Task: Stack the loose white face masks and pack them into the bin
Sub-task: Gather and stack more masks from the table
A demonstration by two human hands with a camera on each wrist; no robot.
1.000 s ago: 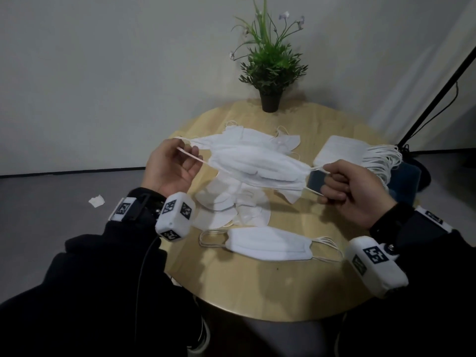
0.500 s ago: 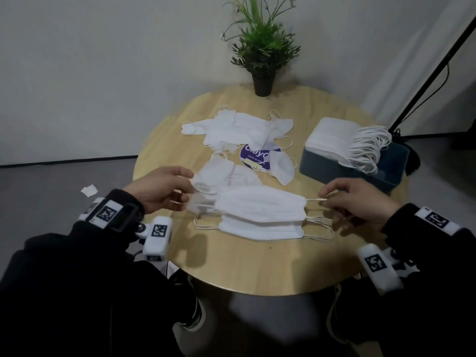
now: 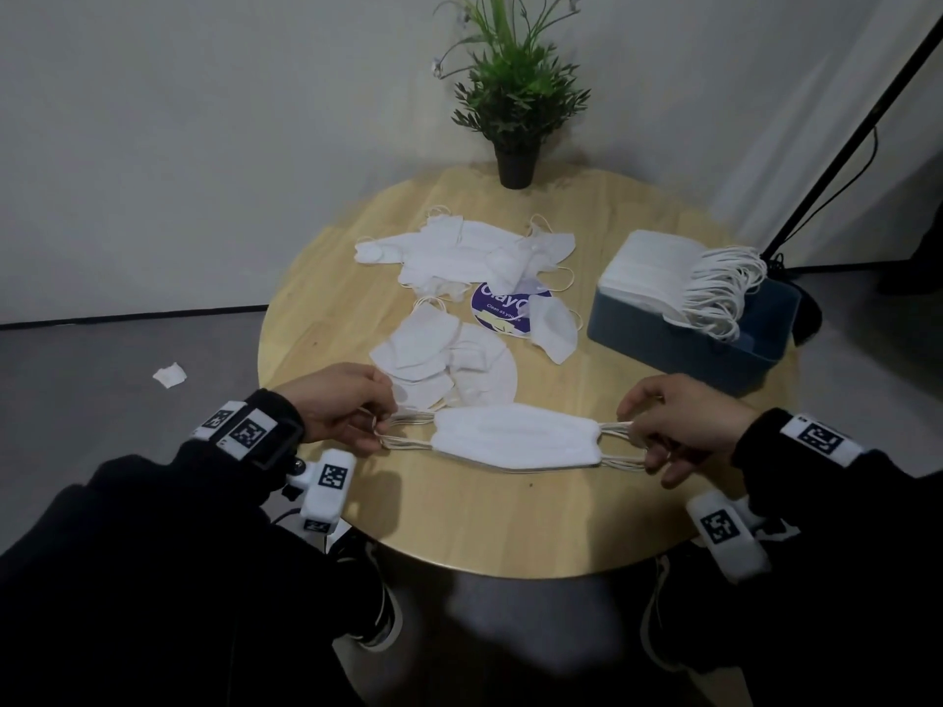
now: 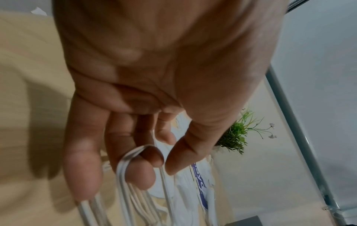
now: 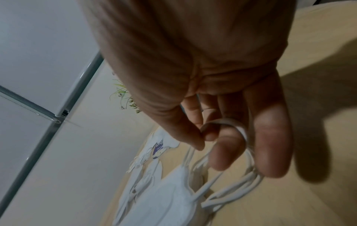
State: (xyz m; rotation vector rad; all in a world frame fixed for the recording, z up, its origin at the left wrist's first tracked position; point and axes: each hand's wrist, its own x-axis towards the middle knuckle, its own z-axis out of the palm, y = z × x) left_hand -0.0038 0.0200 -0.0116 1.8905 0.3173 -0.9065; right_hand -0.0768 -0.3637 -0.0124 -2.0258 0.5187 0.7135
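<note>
Both grips, left [image 3: 341, 406] & right [image 3: 681, 426], are hooking stack [image 3: 515, 435] loops; uneven pull risks masks sliding apart before bin [image 3: 678, 344].

two hands [image 3: 339, 405] [image 3: 684, 426], one bin [image 3: 684, 349], one potted plant [image 3: 515, 94], one round table [image 3: 510, 512], one purple sticker [image 3: 502, 308]

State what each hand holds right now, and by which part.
Both hold the same small stack of white masks by its ear loops: the left hand grips the left-end loops, the right hand the right-end loops.
</note>
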